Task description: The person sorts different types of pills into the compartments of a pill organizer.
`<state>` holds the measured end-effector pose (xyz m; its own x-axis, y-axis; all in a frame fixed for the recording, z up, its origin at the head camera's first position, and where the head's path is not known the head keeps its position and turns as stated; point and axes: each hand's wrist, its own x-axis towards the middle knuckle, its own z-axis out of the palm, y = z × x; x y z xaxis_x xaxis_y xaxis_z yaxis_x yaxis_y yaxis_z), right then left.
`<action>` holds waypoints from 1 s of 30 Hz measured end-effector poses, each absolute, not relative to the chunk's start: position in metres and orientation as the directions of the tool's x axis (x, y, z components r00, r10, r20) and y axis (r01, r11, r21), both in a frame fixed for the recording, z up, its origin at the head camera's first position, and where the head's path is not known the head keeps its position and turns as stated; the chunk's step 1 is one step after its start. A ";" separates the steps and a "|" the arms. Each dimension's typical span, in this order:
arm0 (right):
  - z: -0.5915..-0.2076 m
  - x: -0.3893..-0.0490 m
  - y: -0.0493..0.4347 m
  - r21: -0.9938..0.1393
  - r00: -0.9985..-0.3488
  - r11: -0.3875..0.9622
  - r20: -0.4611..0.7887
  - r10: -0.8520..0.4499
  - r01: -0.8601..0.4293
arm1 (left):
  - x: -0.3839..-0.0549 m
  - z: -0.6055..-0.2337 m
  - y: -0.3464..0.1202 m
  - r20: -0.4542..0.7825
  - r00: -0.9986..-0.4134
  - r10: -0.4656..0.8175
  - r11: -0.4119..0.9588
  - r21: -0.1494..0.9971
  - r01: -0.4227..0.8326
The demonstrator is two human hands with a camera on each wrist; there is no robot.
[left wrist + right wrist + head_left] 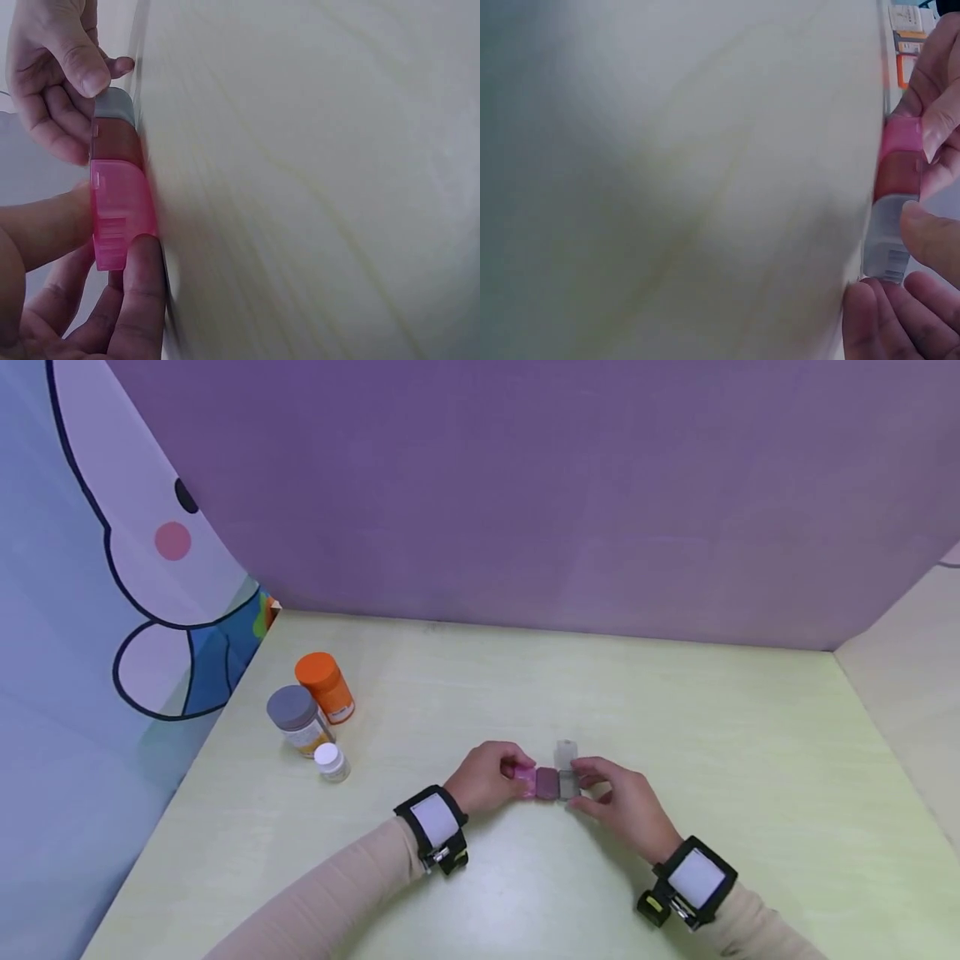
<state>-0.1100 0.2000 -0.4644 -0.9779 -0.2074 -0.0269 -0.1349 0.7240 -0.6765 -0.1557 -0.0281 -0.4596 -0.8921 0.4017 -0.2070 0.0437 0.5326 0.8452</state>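
Observation:
A small pill organizer (pixel 547 783) lies on the table, with a pink, a dark red and a clear grey compartment in a row. The grey compartment's lid (pixel 566 752) stands open toward the far side. At the pink end, my left hand (pixel 491 774) grips the organizer between thumb and fingers. My right hand (pixel 618 802) pinches the grey end, thumb on the near side and index finger by the lid hinge. The left wrist view shows the pink compartment (pixel 120 210) closest, and the right wrist view the grey compartment (pixel 889 232).
Toward the table's left side stand an orange bottle (pixel 326 687), a bottle with a grey lid (pixel 300 718) and a small white bottle (pixel 332 762). A purple panel (pixel 540 502) rises along the back edge of the pale table (pixel 450 693).

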 end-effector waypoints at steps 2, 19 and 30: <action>-0.464 -0.110 0.200 -0.668 -0.980 0.733 -0.033 -0.198 -0.125 | -0.156 -0.460 -0.028 -0.208 -0.892 0.401 0.532 0.846 0.042; -0.462 -0.110 0.199 -0.660 -0.979 0.741 -0.039 -0.199 -0.124 | -0.146 -0.464 -0.029 -0.144 -0.916 0.374 0.463 0.885 0.050; -0.459 -0.110 0.197 -0.671 -0.980 0.736 -0.074 -0.187 -0.089 | -0.131 -0.447 -0.059 0.286 -0.941 0.179 0.517 0.787 0.337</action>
<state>-0.1102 0.1967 -0.4586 -0.9796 -0.1865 -0.0743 -0.0892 0.7359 -0.6712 -0.1310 -0.0594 -0.4468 -0.9415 0.1791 0.2856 0.3371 0.5171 0.7868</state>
